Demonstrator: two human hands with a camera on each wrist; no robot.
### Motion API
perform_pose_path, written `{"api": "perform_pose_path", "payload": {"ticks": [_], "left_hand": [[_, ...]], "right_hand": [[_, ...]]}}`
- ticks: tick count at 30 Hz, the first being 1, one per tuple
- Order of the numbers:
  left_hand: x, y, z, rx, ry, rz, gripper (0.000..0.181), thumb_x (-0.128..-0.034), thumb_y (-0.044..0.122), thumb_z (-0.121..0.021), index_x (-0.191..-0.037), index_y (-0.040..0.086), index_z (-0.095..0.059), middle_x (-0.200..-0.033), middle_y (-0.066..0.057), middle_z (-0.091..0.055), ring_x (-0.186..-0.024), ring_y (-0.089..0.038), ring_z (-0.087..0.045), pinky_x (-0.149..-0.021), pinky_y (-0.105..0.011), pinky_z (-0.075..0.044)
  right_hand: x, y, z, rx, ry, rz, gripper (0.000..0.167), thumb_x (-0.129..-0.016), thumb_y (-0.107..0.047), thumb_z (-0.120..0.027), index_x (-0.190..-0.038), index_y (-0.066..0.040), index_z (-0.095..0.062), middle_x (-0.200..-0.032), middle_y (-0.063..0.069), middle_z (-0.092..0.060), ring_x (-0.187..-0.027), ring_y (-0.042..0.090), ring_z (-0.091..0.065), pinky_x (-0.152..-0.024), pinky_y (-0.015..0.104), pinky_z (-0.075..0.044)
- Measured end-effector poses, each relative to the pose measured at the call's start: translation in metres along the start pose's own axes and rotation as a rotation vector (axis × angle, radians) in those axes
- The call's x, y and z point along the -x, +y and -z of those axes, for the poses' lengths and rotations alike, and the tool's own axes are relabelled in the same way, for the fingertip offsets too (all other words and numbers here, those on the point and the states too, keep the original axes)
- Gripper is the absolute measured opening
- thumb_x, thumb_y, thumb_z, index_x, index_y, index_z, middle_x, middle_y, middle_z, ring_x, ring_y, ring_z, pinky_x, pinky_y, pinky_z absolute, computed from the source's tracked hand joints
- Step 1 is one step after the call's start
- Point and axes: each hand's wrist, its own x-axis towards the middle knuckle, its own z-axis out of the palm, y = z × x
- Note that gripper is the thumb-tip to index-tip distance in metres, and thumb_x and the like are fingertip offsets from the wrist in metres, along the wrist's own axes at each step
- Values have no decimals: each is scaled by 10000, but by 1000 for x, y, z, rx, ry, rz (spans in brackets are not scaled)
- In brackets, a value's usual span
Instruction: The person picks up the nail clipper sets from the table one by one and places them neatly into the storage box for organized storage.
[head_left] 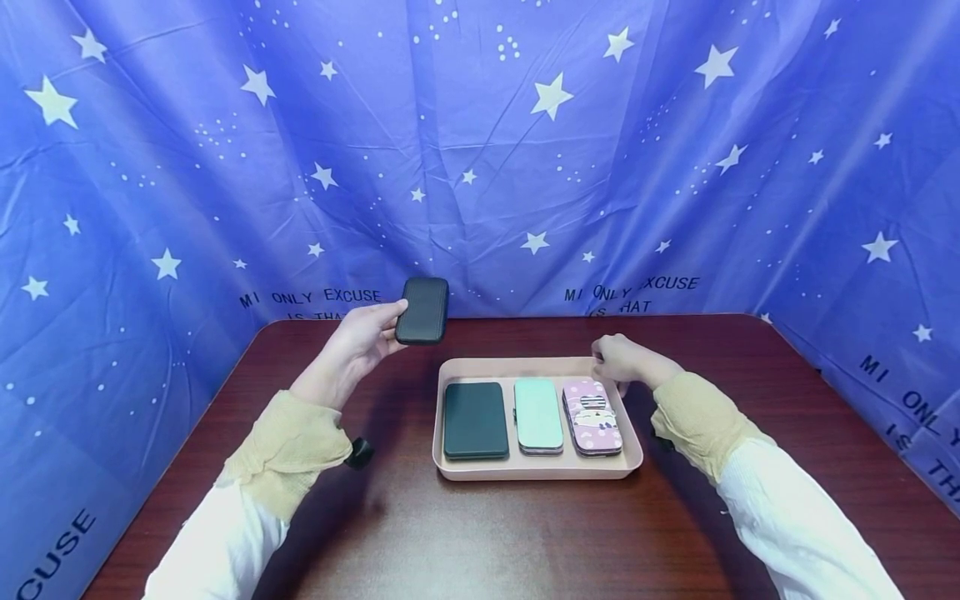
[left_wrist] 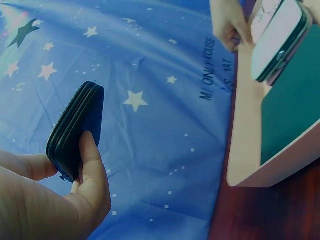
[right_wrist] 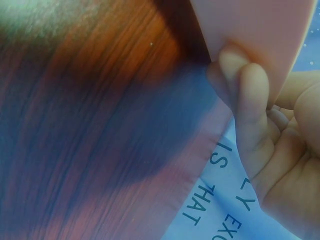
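My left hand [head_left: 365,337] pinches a small black zip case [head_left: 423,311] by its edge, thumb on one face and fingers on the other, above the table left of the tray. In the left wrist view the zip case [left_wrist: 75,131] shows its ridged side. With its fingers curled on the wall, my right hand [head_left: 628,360] grips the far right corner of a beige tray [head_left: 525,472]; the right wrist view shows the tray wall [right_wrist: 255,35] between thumb and fingers. Inside the tray lie a dark green case [head_left: 476,420], a mint case [head_left: 538,414] and a purple cartoon-print case [head_left: 592,417].
The tray stands on a dark red-brown wooden table [head_left: 360,533]. Behind and on both sides hangs a blue curtain [head_left: 465,125] with white stars and black lettering. A black strap-like piece [head_left: 360,452] sits below the left cuff.
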Motion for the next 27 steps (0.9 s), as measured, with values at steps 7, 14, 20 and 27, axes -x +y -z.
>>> {"api": "perform_pose_path", "payload": {"ticks": [7, 14, 20, 27], "left_hand": [[4, -15, -3, -52, -19, 10, 139, -966, 89, -503, -1057, -16, -508, -736, -4, -634, -692, -98, -628, -637, -236, -549], [6, -30, -7, -60, -46, 7, 119, -964, 74, -495, -1028, -21, -530, -728, 3, -637, -692, -93, -633, -629, -234, -547], [5, -44, -11, -68, -46, 19, 124, -959, 53, -498, -1044, -31, -527, -740, -2, -641, -700, -95, -635, -629, -232, -552], [2, -59, -11, -129, -35, 25, 151, -932, 26, -533, -1048, -70, -532, -736, -21, -642, -699, -106, -637, -638, -237, -563]], "right_hand": [[0, 0, 0, -5, 1, 7, 69, -850, 1, -508, -783, 5, -519, -709, 135, -576, -389, 145, -589, -426, 325, -529], [-1, 1, -1, -4, 3, 1, 53, -847, 1, -512, -796, 10, -524, -708, 141, -578, -385, 146, -585, -423, 321, -528], [-1, 2, -2, -2, 3, 4, 43, -843, 0, -515, -803, 13, -524, -718, 148, -584, -387, 147, -587, -423, 322, -529], [0, 1, -1, -3, 4, 5, 55, -837, 6, -512, -783, 3, -517, -687, 131, -575, -385, 143, -585, -428, 330, -531]]}}
